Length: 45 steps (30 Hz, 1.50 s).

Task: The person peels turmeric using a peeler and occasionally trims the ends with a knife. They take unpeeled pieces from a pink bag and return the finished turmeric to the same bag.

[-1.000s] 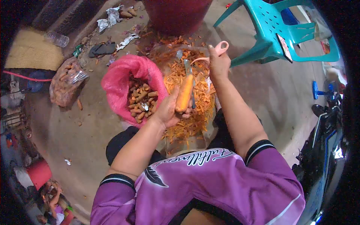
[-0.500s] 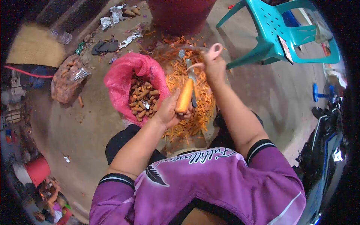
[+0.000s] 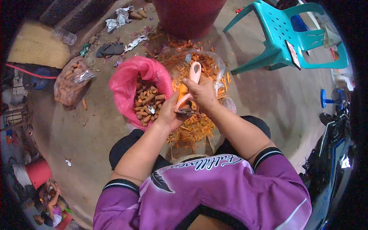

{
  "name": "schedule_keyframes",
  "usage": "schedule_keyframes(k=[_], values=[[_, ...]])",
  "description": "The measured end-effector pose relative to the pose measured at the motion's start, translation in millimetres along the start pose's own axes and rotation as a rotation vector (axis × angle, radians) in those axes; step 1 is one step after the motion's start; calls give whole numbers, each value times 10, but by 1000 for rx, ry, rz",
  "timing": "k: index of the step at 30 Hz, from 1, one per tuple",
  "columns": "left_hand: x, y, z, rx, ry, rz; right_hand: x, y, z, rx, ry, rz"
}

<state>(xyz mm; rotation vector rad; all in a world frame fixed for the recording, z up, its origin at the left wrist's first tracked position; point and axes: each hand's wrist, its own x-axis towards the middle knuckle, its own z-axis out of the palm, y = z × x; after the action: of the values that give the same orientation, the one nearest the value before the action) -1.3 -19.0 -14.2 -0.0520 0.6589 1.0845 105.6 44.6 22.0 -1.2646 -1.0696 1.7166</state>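
Note:
My left hand (image 3: 170,114) is wrapped round an orange carrot (image 3: 183,91), whose lower part is mostly hidden. My right hand (image 3: 202,92) grips a pale pink peeler (image 3: 195,73), its looped handle pointing up and its head lying against the carrot. Orange peelings (image 3: 199,126) lie below and beyond both hands, partly on clear plastic. Left of my hands stands a pink sack (image 3: 119,82), open at the top, with many brown-skinned roots (image 3: 147,100) inside.
A dark red tub (image 3: 188,19) stands ahead. At right are a teal chair (image 3: 274,36) with a phone-like object on it and a motorcycle (image 3: 331,153). A plastic bag of roots (image 3: 69,86) and a dark sandal (image 3: 110,50) lie at left.
My right hand has come down and left, bringing the peeler from above the carrot onto it. The carrot is now more covered by my hands.

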Motion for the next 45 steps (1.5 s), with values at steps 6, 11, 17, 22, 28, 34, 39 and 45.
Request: schedule_keyframes(k=[6, 11, 17, 22, 28, 34, 39, 45], values=[[-23, -54, -30, 128, -90, -33, 394, 40, -309, -130, 251, -29], [-43, -13, 104, 185, 28, -79, 603, -51, -602, 82, 509, -127], [-43, 21, 60, 118, 209, -77, 58, 75, -45, -30, 45, -80], [-87, -57, 45, 88, 65, -165, 324, 156, -271, -238, 179, -65], [-105, -28, 150, 89, -23, -203, 524, -7, -511, 81, 422, -162], [-23, -45, 194, 96, 285, 5, 26, -30, -101, -74, 20, 8], [-64, -67, 114, 139, 50, -156, 318, 3, -332, -244, 235, 6], [-10, -42, 103, 183, 21, -103, 545, 28, -560, 92, 358, -133]])
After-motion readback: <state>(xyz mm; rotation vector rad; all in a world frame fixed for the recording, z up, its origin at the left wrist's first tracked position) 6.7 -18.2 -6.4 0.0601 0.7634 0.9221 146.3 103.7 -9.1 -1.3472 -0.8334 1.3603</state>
